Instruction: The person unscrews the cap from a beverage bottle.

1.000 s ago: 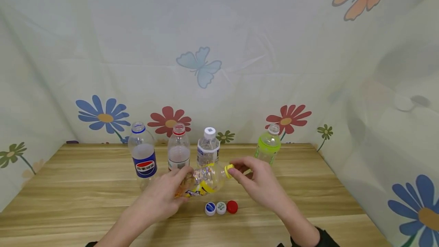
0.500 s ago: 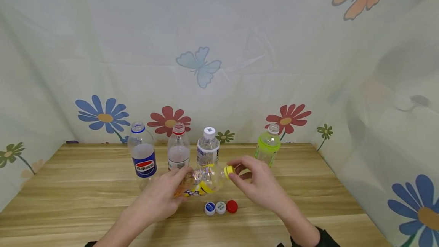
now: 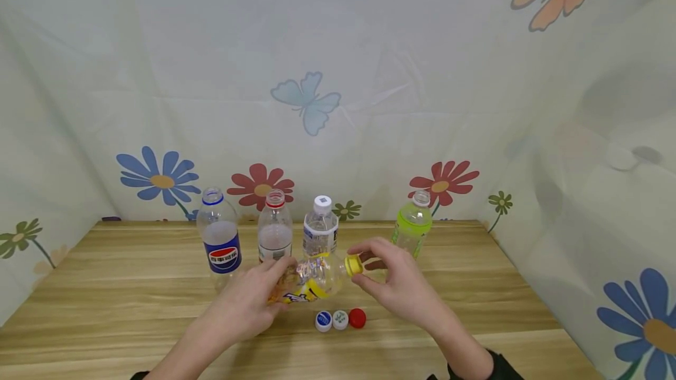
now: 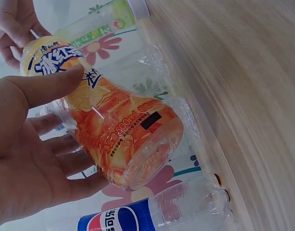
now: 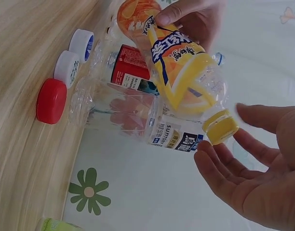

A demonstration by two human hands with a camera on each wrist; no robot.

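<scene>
A pale cloth (image 3: 338, 34) printed with flowers and butterflies hangs behind a wood-grain table (image 3: 132, 315).

There are five bottles. Four stand upright: a blue-labelled bottle (image 3: 219, 236), a red-necked bottle (image 3: 275, 231), a white-capped bottle (image 3: 320, 233) and, well apart to the right, a green-labelled bottle (image 3: 413, 224). The fifth, an orange-and-yellow bottle (image 3: 313, 278), is held on its side above the table, its neck pointing right.

Two hands are at work. The left hand (image 3: 253, 298) is wrapped round the lower part of the held bottle, thumb on one side, fingers on the other. The right hand (image 3: 393, 277) has its thumb and fingers spread apart about the yellow cap (image 3: 353, 265) on that neck; whether a fingertip touches it is hard to tell.

To turn the cap well, the left hand should hold firm enough to stop the bottle spinning, yet without denting the thin plastic, while the right fingertips take the ridged edge squarely and twist in line with the neck.

Caps also number five: the yellow one, a white cap (image 3: 323, 204) on its bottle, and three loose in a row: a blue-and-white cap (image 3: 324, 321), a green-printed cap (image 3: 340, 319) and a red cap (image 3: 357, 318).
</scene>
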